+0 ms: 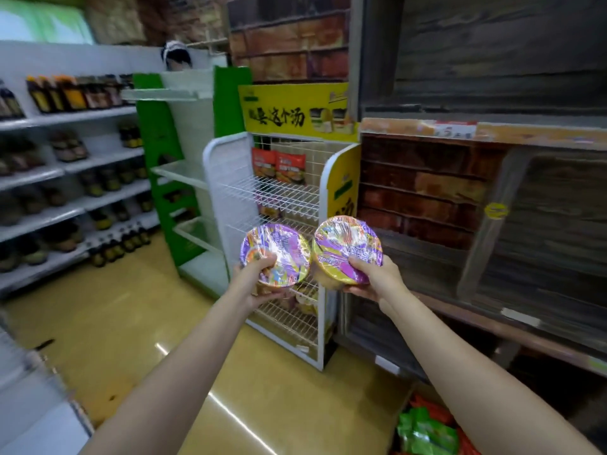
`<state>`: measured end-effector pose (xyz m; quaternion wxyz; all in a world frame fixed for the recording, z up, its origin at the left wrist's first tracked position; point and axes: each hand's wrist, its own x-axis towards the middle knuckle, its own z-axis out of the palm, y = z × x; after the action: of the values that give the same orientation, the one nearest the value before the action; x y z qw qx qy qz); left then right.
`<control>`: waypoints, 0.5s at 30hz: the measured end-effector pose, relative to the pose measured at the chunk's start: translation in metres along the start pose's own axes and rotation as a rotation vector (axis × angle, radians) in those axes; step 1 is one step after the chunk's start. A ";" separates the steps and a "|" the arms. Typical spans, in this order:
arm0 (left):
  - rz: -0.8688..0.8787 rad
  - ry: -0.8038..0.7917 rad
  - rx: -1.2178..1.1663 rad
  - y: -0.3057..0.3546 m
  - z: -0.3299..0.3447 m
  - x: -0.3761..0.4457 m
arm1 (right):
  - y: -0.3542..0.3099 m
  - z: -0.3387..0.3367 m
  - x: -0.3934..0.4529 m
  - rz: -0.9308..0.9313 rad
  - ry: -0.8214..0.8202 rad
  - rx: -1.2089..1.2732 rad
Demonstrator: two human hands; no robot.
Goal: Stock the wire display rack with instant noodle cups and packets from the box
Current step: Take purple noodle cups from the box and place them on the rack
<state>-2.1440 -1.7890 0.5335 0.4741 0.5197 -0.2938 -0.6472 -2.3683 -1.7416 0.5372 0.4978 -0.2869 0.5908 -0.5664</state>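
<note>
My left hand (254, 280) grips a purple-lidded noodle cup (279, 252) and my right hand (372, 277) grips a second purple and yellow noodle cup (345, 247). Both cups are held side by side in front of the white wire display rack (272, 195), at the level of its middle shelves. Two red noodle packets (279, 165) stand at the back of the rack's top shelf. A few cups (303, 298) sit on a lower shelf, partly hidden behind my hands. Green and red packets (427, 431) lie at the bottom right, where the box is out of sight.
A green and white shelving unit (184, 172) stands left of the rack. Grey shelves with dark bottles (72, 93) and jars line the left wall. A brick-patterned counter (460, 205) flanks the rack on the right. Shiny yellow floor (138, 323) lies between.
</note>
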 end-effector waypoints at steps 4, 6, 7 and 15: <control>0.036 0.123 0.014 0.001 -0.006 0.027 | 0.009 0.018 0.041 0.078 -0.058 -0.039; 0.008 0.189 0.018 -0.007 -0.012 0.040 | 0.022 0.027 0.061 0.128 -0.078 -0.063; -0.015 0.220 0.021 -0.012 -0.016 0.044 | 0.030 0.032 0.068 0.151 -0.082 -0.077; -0.152 0.370 0.031 -0.024 -0.073 0.085 | 0.080 0.094 0.107 0.312 -0.146 -0.184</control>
<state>-2.0833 -1.8497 0.4579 0.4618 0.6577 -0.1717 -0.5699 -2.3006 -1.8588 0.4461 0.5928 -0.2762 0.6398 -0.4037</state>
